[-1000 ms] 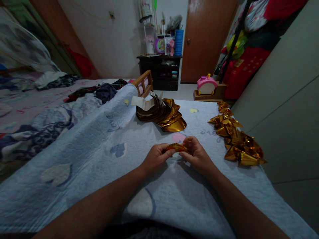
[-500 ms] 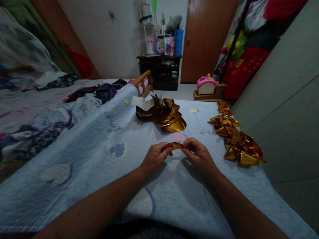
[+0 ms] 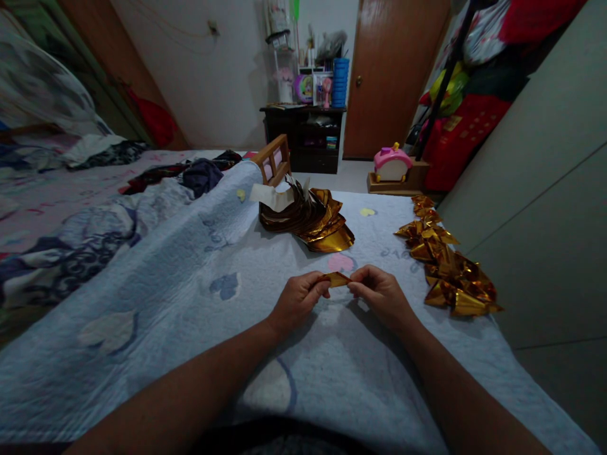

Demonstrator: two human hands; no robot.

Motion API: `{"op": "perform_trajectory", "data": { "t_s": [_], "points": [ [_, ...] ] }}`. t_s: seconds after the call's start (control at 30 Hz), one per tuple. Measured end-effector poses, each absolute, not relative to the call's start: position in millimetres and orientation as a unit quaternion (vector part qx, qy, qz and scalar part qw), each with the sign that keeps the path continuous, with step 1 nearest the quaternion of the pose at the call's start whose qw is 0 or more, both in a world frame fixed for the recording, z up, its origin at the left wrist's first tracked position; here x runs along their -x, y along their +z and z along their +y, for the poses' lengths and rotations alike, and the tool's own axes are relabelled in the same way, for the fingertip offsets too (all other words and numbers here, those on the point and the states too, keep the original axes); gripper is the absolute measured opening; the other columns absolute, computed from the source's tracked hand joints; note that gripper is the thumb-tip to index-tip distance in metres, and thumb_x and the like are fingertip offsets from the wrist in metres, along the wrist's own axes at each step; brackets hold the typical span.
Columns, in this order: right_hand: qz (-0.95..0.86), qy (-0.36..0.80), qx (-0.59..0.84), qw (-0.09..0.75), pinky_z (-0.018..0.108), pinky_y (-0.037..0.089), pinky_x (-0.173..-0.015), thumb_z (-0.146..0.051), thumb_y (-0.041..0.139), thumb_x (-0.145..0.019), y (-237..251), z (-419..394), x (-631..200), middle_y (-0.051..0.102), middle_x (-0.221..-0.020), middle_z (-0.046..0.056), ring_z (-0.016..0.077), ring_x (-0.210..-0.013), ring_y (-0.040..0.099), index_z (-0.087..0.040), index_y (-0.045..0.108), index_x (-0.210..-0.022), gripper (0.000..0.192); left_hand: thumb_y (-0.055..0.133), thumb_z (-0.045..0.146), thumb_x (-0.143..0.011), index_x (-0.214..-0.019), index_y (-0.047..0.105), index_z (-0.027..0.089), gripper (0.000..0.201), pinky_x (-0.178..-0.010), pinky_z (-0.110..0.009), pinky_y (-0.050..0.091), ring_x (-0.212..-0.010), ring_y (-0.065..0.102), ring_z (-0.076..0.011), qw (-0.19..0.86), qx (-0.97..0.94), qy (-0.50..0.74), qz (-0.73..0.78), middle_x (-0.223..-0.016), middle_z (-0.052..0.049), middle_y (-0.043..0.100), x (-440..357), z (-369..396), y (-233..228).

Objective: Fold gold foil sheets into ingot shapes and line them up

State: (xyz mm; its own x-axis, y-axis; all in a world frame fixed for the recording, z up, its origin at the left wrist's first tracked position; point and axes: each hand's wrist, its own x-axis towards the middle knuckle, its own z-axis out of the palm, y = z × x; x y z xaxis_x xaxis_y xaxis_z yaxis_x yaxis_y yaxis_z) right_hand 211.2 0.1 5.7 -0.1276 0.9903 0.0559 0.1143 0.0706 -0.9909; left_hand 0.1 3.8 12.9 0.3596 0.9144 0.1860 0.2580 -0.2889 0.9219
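Note:
A small folded piece of gold foil paper (image 3: 338,279) is stretched between my two hands, just above the bed cover. My left hand (image 3: 301,296) pinches its left end between thumb and fingers. At the opposite end, the thumb and fingertips of my right hand (image 3: 378,292) are closed on the pointed tip. Beyond my hands lies a fanned stack of gold foil sheets (image 3: 327,227), its left part dark brown with pale paper edges. To the right, several folded gold foil pieces (image 3: 450,272) form a long heap along the bed's edge.
A light blue quilted cover (image 3: 199,354) with heart patterns spreads under everything. Rumpled clothes (image 3: 199,177) lie to the left. Behind the bed stand a small wooden rail (image 3: 275,158), a dark cabinet (image 3: 303,139) and a pink toy (image 3: 392,163). A pale cabinet wall (image 3: 545,240) rises at right.
The foil piece between my hands has tilted, showing a flatter, brighter face. My right hand has shifted very slightly right and down; the stack and heap stay in place.

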Motion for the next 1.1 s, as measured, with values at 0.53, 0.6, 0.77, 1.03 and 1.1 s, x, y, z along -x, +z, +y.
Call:
{"op": "perform_trajectory", "data": {
  "t_s": [0.53, 0.6, 0.77, 1.03, 1.1],
  "points": [
    [-0.617, 0.508, 0.462, 0.384, 0.026, 0.03, -0.052, -0.048, 0.065, -0.084, 15, -5, -213, 0.048, -0.057, -0.003, 0.0117, -0.054, 0.04, -0.018, 0.065, -0.07, 0.033, 0.054, 0.031, -0.094, -0.073, 0.066, 0.016, 0.028, -0.075, -0.027, 0.043, -0.075, 0.06, -0.0149, 0.476, -0.691, 0.363, 0.406, -0.078, -0.003, 0.067, -1, 4, 13],
    [-0.618, 0.507, 0.464, 0.383, 0.026, 0.03, -0.052, -0.049, 0.065, -0.084, 14, -4, -214, 0.048, -0.057, -0.003, 0.0117, -0.054, 0.039, -0.018, 0.064, -0.068, 0.035, 0.055, 0.033, -0.093, -0.076, 0.065, 0.016, 0.027, -0.069, -0.026, 0.042, -0.068, 0.057, -0.0132, 0.5, -0.672, 0.362, 0.409, -0.074, -0.002, 0.066, -1, 5, 15],
    [-0.615, 0.511, 0.462, 0.384, 0.027, 0.03, -0.054, -0.051, 0.063, -0.086, 11, -2, -217, 0.051, -0.061, -0.002, 0.0124, -0.057, 0.042, -0.017, 0.067, -0.07, 0.037, 0.058, 0.039, -0.09, -0.078, 0.065, 0.015, 0.028, -0.055, -0.024, 0.034, -0.051, 0.041, -0.0096, 0.527, -0.646, 0.344, 0.431, -0.063, 0.001, 0.062, 4, 8, 16],
    [-0.607, 0.547, 0.441, 0.371, 0.023, 0.033, -0.052, -0.04, 0.07, -0.078, 9, -4, -208, 0.05, -0.066, -0.004, 0.0105, -0.057, 0.042, -0.018, 0.064, -0.084, 0.024, 0.057, 0.036, -0.092, -0.066, 0.063, 0.016, 0.033, -0.058, -0.023, 0.037, -0.057, 0.048, -0.0113, 0.507, -0.677, 0.32, 0.426, -0.063, -0.001, 0.062, 0, 3, 16],
    [-0.616, 0.537, 0.454, 0.354, 0.023, 0.031, -0.052, -0.039, 0.07, -0.078, 8, -4, -206, 0.047, -0.063, -0.005, 0.0101, -0.057, 0.04, -0.017, 0.063, -0.077, 0.023, 0.058, 0.038, -0.091, -0.068, 0.064, 0.016, 0.032, -0.057, -0.023, 0.037, -0.057, 0.048, -0.0113, 0.519, -0.676, 0.316, 0.416, -0.062, -0.001, 0.062, -3, 2, 15]
  ]
}}
